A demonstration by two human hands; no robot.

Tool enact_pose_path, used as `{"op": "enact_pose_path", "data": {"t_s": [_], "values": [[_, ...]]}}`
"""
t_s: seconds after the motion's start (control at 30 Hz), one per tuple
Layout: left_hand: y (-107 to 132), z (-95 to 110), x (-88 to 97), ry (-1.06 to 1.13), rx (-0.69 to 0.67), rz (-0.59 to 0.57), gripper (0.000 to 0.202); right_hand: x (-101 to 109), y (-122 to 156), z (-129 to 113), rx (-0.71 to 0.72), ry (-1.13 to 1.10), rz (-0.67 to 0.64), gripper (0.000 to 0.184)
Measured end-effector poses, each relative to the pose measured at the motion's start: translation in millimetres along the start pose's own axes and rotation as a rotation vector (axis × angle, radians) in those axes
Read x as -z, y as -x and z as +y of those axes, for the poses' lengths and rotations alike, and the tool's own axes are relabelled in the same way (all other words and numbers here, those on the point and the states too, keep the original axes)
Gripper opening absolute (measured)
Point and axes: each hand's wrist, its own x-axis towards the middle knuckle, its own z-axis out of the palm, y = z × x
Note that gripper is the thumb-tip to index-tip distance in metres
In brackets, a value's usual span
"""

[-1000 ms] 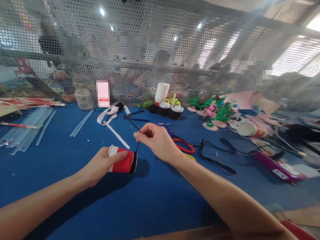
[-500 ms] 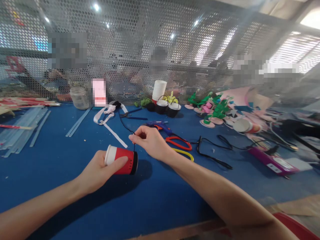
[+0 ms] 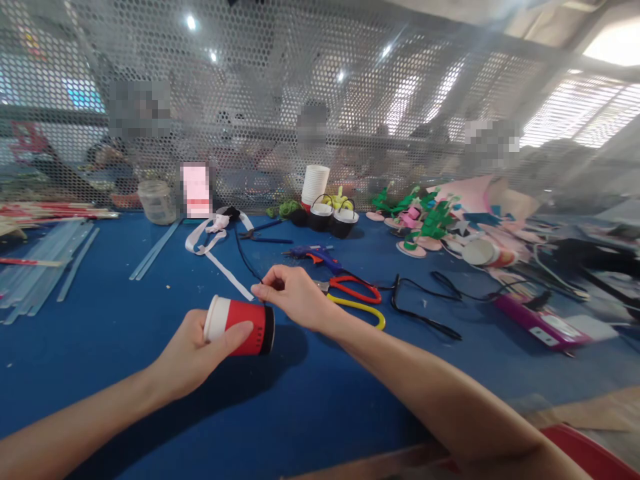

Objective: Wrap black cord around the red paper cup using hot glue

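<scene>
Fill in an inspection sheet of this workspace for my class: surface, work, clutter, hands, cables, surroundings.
Surface: blue tabletop, crowded toward its far side.
Work: red-and-white cup, tipped sideways, black band at its base; black cord.
Clutter: scissors, glue gun, white ribbon, translucent strips.
Hands: left hand grips the cup; right hand pinches the cord near the black band.
Cables: black cable, loosely bent right of the scissors.
Surroundings: perforated screen behind the tabletop.

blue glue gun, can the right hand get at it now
Probably yes: the glue gun lies just beyond the right hand with nothing visibly between, though that hand pinches a black cord.
</scene>
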Motion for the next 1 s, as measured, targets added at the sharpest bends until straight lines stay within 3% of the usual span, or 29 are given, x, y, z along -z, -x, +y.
{"op": "enact_pose_path", "data": {"t_s": [0.47,0.7,0.8,0.9,1.0], "values": [[1.6,0.3,2.1,0.007,0.005,0.015,0.025,-2.0,-0.5,4.5,-0.038,-0.041,-0.043,0.018],[-9.3,-8.4,1.5,0.427,0.127,0.036,0.022,-6.9,-4.8,20.7,-0.090,0.151,-0.137,0.019],[-15.0,-5.1,4.1,0.596,0.172,0.086,0.019,-3.6,-8.9,24.6,-0.066,0.263,-0.063,0.009],[-18.5,-2.3,7.4,0.666,0.194,0.113,0.017,6.0,-8.2,15.7,-0.027,0.288,0.022,0.015],[-20.1,-3.4,9.1,0.672,0.217,0.103,0.016,11.7,0.4,-0.4,0.077,0.178,-0.098,0.026]]}}
